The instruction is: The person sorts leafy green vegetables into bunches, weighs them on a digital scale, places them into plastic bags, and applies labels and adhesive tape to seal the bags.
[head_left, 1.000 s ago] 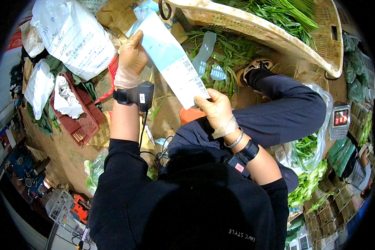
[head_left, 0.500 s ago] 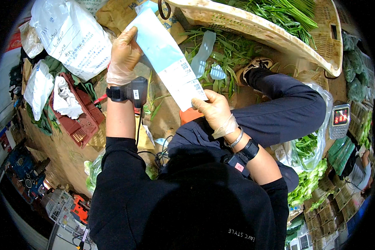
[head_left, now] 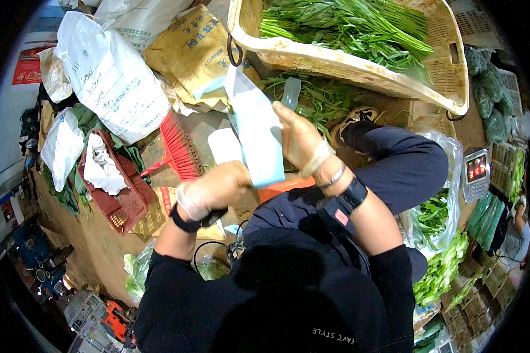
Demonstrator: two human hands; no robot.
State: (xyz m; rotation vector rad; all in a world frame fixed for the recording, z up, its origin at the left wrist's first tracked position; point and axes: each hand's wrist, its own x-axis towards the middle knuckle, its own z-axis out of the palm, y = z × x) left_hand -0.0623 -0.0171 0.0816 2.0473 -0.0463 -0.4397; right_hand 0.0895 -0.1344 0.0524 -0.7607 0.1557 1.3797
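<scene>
A pale blue and white paper strip (head_left: 256, 144) hangs at an angle between my gloved hands, folded over, with a white end out to its left. My left hand (head_left: 232, 188), blurred, is closed on its lower end. Beside the strip's upper right edge is my right hand (head_left: 297, 135), also smeared, fingers pointing up along the paper; whether it grips is unclear. Behind lie a yellow paper sack (head_left: 182, 50) and a red brush (head_left: 179, 147). Loose blue strip pieces (head_left: 290, 94) lie on scattered greens (head_left: 327, 100).
A crate (head_left: 453, 82) of long greens tops the view. White sacks (head_left: 106, 76) and a maroon basket (head_left: 115, 209) are left, an orange object (head_left: 282, 188) is under my hands, and a bagged vegetable (head_left: 433, 217), a scale (head_left: 476, 170) and another person (head_left: 518, 229) are right.
My left hand has dropped down and right to the strip's lower end, while my right hand has moved up. The strip is now turned and folded, and the view has shifted slightly.
</scene>
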